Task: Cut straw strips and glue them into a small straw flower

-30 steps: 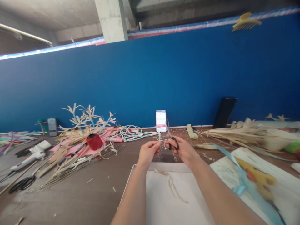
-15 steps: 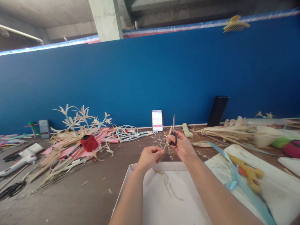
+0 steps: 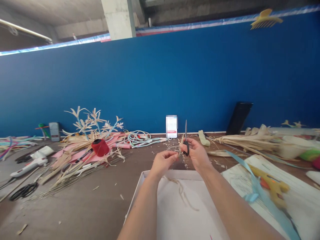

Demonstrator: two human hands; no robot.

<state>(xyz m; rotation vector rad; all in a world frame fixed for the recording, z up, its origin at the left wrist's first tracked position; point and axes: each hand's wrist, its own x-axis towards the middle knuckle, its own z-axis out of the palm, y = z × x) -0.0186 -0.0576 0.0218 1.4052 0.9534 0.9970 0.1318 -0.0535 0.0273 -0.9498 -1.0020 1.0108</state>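
Note:
My right hand [image 3: 199, 156] is closed around the black-handled scissors [image 3: 186, 146], their blades pointing up. Just left of the handles stands a thin pale strip of dried husk [image 3: 181, 146]. The thumb and fingers of my left hand [image 3: 163, 163] are pinched at the strip's lower end, a short way from the scissors. Below both hands is a shallow white box [image 3: 172, 213], and a few pale twisted strands [image 3: 183, 195] show over its bottom. Whether those strands join the held strip is hidden by my left hand.
Left lie husk flowers [image 3: 95, 116], a red thread spool [image 3: 100, 147], a white glue gun [image 3: 32, 163] and black-handled scissors [image 3: 23, 191]. A phone [image 3: 171, 126] leans on the blue partition [image 3: 150, 83]. Right are a yellow glue gun [image 3: 273, 188], blue ribbon [image 3: 260, 193] and husks [image 3: 242, 141].
The whole view has shifted, so things appear slightly farther right. Both hands keep their grips, and the strip and scissors stay close together between them.

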